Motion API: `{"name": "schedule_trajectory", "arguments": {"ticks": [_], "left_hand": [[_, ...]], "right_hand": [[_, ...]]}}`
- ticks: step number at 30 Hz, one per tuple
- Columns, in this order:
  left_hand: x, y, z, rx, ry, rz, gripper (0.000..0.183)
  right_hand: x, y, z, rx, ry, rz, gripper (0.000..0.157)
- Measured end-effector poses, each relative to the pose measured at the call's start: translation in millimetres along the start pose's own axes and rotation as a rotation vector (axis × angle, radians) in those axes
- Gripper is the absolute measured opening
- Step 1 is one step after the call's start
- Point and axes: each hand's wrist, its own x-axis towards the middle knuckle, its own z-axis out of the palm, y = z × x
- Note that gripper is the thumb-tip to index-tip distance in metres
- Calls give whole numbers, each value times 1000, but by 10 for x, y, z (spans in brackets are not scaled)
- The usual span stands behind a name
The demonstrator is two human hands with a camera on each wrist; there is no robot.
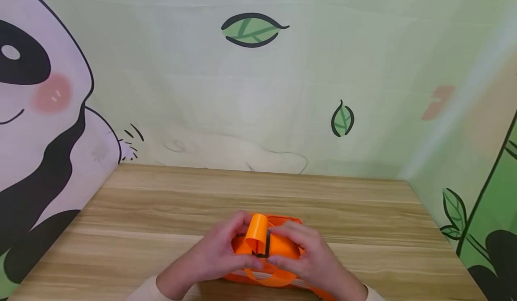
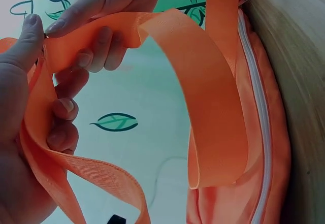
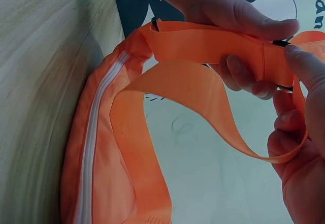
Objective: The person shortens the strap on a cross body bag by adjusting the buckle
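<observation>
An orange fabric bag (image 3: 101, 148) with a white zipper (image 2: 262, 127) rests on the table. Above it, both hands grip its wide orange strap (image 1: 282, 246). My left hand (image 1: 218, 249) pinches the strap between thumb and curled fingers. Close beside it, my right hand (image 1: 311, 251) pinches the same strap, thumbs nearly meeting. Between the hands sits a black strap slider (image 1: 267, 243), partly hidden by fingers and webbing. A strap loop stands up near the slider, and other orange webbing (image 2: 218, 117) hangs in loops over the bag.
A wood-grain table (image 1: 161, 202) lies under the bag. Behind it stands a pale green wall covering (image 1: 181, 90) printed with leaves and, at the left, a panda (image 1: 48, 144).
</observation>
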Motion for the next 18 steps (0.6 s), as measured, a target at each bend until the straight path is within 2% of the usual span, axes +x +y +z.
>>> {"name": "schedule_trajectory", "arguments": {"ticks": [10,15,18], "left_hand": [[5,-22,-21,274,25,103,63],[-4,-12,-38,367,27,84,63],[-7,-2,-53,416,29,99,63]], "right_hand": [[19,-5,12,-14,8,-28,53],[4,-14,31,-3,11,11,53],[-10,-28,42,4,18,48,51]]}}
